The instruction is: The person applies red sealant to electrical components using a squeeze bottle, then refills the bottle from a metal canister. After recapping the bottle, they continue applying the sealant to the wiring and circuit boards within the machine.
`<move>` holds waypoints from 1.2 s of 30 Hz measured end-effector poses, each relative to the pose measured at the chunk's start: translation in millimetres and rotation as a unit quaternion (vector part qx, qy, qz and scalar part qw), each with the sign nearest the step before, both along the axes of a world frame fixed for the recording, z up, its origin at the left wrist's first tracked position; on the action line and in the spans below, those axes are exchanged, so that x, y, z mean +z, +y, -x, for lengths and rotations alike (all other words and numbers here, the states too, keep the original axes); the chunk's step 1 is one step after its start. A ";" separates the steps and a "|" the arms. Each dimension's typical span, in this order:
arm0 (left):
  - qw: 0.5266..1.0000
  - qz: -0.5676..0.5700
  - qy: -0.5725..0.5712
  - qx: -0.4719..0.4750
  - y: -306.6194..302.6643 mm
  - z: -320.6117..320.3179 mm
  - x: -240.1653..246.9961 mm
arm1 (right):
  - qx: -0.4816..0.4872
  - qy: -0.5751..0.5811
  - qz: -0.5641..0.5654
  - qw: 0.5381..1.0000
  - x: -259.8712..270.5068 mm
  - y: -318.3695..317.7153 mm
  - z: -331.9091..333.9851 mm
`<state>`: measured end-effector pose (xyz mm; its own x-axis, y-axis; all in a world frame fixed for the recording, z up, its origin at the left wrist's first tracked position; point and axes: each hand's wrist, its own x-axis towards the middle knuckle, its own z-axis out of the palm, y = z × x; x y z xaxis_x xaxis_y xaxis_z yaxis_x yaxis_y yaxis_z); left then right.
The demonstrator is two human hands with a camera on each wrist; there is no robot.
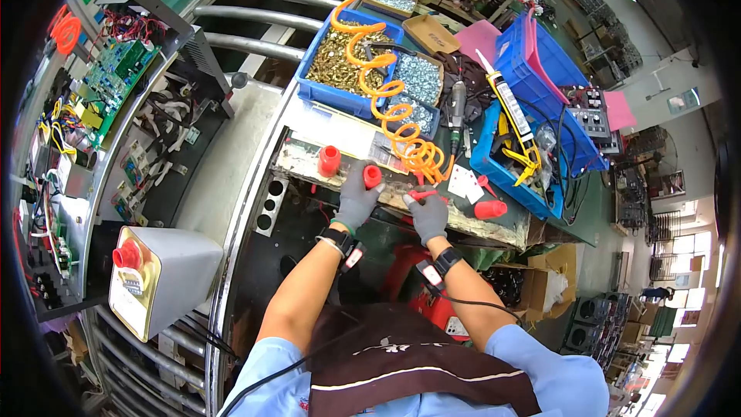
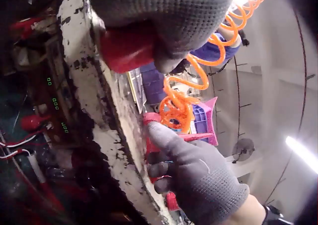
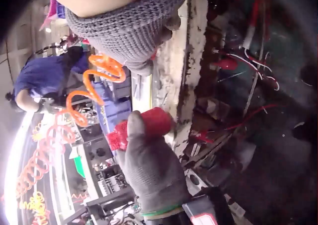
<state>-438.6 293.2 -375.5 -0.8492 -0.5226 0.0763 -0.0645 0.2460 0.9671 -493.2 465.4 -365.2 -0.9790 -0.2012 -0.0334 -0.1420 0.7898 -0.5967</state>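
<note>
At the bench edge, my gloved left hand [image 1: 357, 202] grips a red cylindrical plastic piece [image 3: 156, 122]; its other end looks rough or beaded in the right wrist view. Just to the right, my gloved right hand [image 1: 428, 218] pinches a smaller red plastic piece [image 1: 421, 194] with a thin straight part, seen beside the thumb and fingers in the left wrist view. The two hands are apart. Another red cylindrical piece [image 1: 329, 161] stands on the bench left of my left hand, and one more [image 1: 490, 209] lies to the right of my right hand.
A coiled orange air hose [image 1: 421, 156] hangs down behind the hands. Beyond it stand a blue bin of brass-coloured fasteners [image 1: 307, 86] and smaller bins of silver ones. On the right, a blue tray [image 1: 480, 156] holds a caulking gun [image 1: 513, 112]. A metal box [image 1: 181, 270] stands at left.
</note>
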 end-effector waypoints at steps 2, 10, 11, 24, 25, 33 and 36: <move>1.000 0.008 0.005 0.002 1.0 1.7 -7.1 | 0.013 0.022 -0.031 0.999 -9.4 -2.1 0.2; 0.992 0.064 0.030 0.100 1.0 -119.1 44.0 | -0.153 -0.065 0.168 0.972 -26.5 26.6 -21.3; 0.989 0.099 0.011 0.109 -6.5 -156.3 63.2 | -0.131 -0.085 0.169 0.973 -22.8 28.1 -29.2; 0.918 0.156 -0.038 0.363 -154.6 -411.3 140.0 | -0.079 0.048 0.393 0.915 -7.1 -112.0 -34.0; 0.922 0.177 -0.034 0.342 -163.8 -410.8 128.9 | -0.080 0.008 0.295 0.952 7.5 -118.6 -35.9; 0.936 0.243 -0.042 0.251 -192.2 -395.2 137.1 | -0.158 -0.067 0.298 0.939 5.1 -118.5 -34.5; 0.953 0.249 -0.030 0.170 -200.6 -375.3 161.2 | -0.098 -0.015 0.302 0.948 13.8 -111.8 -51.9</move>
